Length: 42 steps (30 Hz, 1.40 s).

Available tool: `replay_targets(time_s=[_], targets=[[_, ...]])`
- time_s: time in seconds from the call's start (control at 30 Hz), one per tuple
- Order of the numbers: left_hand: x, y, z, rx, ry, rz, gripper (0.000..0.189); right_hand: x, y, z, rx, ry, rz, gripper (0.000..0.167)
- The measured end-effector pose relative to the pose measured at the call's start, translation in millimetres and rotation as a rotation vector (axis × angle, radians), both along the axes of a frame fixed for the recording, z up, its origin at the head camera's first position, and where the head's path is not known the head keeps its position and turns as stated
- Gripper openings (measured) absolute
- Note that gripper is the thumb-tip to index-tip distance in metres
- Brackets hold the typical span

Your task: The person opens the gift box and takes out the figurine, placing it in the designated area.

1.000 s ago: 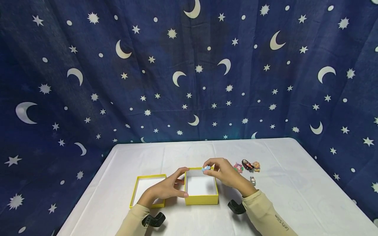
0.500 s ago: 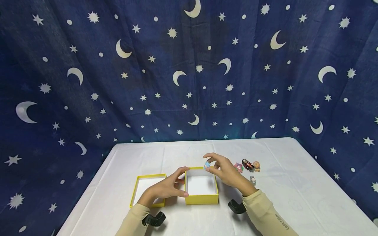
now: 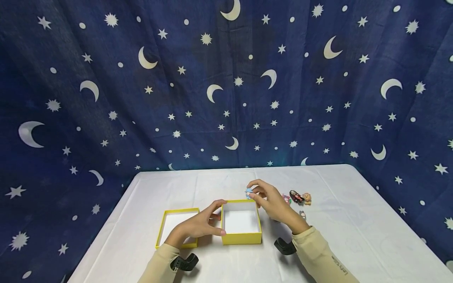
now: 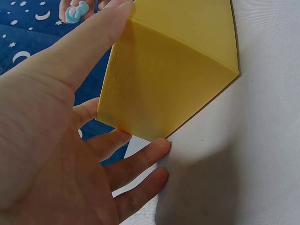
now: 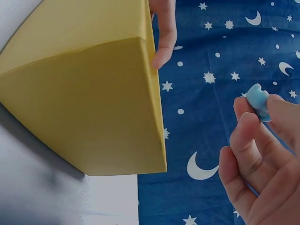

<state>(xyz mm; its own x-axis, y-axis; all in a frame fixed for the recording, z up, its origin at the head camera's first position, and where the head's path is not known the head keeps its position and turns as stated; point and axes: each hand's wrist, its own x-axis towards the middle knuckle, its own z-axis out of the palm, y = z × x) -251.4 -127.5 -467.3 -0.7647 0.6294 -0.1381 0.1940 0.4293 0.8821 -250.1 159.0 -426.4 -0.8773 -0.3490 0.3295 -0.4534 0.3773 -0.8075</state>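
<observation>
My right hand [image 3: 271, 201] pinches a small light-blue toy figurine [image 3: 249, 193] between thumb and fingertips, up by the far right corner of an open yellow box [image 3: 242, 239]. In the right wrist view the figurine [image 5: 258, 98] shows its pale blue back, clear of the box wall. The box has a white inside, with nothing lying on its visible floor. My left hand [image 3: 199, 225] holds the box's left side, thumb at the near corner and index finger at the far one. Its other fingers spread along the lower edge of the yellow wall [image 4: 164, 79] in the left wrist view.
To the left lies the shallow yellow lid [image 3: 174, 222], white side up, partly behind my left hand. Right of the box are a pink figurine [image 3: 287, 199], a dark-haired one [image 3: 296, 197], a tan one [image 3: 307, 198] and a small grey one [image 3: 302, 214]. A starry curtain [image 3: 226, 98] stands behind the table.
My right hand has lifted the blue figurine from over the box opening up past its far rim, turning it more upright. The left hand and box have stayed in place.
</observation>
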Motion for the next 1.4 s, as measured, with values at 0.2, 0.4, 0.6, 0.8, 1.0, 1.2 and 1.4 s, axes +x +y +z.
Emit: replay_targets(time_s=[0.2, 0.4, 0.6, 0.8, 1.0, 1.2, 1.4], targets=[[0.3, -0.2, 0.6, -0.003, -0.008, 0.000, 0.089, 2.4, 4, 5.7, 0.023, 0.037, -0.014, 0.024], [-0.5, -0.5, 0.5, 0.007, 0.002, -0.026, 0.090, 1.7, 9, 7.7, -0.001, 0.039, -0.028, 0.026], [-0.7, -0.9, 0.5, 0.016, -0.001, -0.030, 0.089, 0.5, 13, 10.0, -0.049, 0.015, 0.005, 0.039], [-0.3, -1.6, 1.4, 0.011, 0.005, -0.027, 0.088, 2.2, 14, 15.6, -0.027, 0.019, -0.034, 0.045], [-1.1, -1.7, 0.8, 0.012, 0.010, -0.033, 0.089, 3.1, 17, 17.9, -0.039, 0.028, -0.049, 0.043], [-1.3, -1.7, 0.4, 0.016, 0.005, -0.029, 0.089, 3.6, 22, 19.1, -0.006, 0.082, -0.082, 0.038], [-0.4, -0.8, 0.6, 0.020, 0.002, -0.024, 0.089, 6.0, 30, 26.7, 0.041, 0.152, -0.133, 0.038]])
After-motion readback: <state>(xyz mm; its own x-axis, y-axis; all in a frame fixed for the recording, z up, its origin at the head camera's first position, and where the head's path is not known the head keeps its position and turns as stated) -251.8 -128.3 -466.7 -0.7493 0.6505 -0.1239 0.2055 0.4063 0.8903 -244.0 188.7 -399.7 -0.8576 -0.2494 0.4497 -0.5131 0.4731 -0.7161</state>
